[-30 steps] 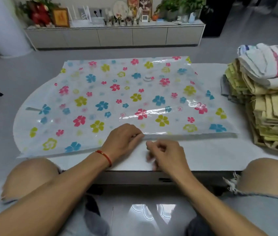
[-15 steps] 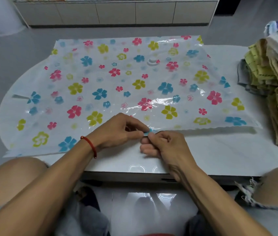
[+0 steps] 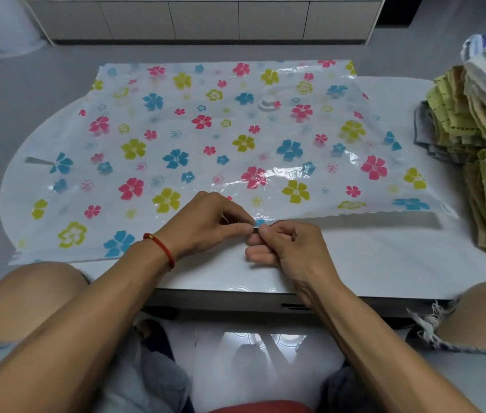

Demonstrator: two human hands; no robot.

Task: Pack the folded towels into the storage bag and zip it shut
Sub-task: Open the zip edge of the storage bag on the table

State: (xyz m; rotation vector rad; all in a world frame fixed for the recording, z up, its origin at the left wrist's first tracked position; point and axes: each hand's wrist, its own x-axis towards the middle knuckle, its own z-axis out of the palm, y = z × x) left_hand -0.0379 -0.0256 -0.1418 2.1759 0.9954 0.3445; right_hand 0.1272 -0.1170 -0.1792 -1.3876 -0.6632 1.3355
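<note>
Left hand, right hand both pinch storage bag near edge (table's front edge); folded towels stacked at right edge.

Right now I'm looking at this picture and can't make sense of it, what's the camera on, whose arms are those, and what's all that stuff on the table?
There is no machine here. The camera is worn on a person's head and looks down, so the two bare arms and knees at the bottom are that person's own. On the white table lies a flat, clear plastic storage bag printed with coloured flowers, with a round white valve on top. At the right edge of the table stands a pile of folded towels, none packed yet. The left hand, with a red bracelet on its wrist, and the right hand both pinch the bag's near edge at one spot, around a small blue piece, probably its zip slider.
</note>
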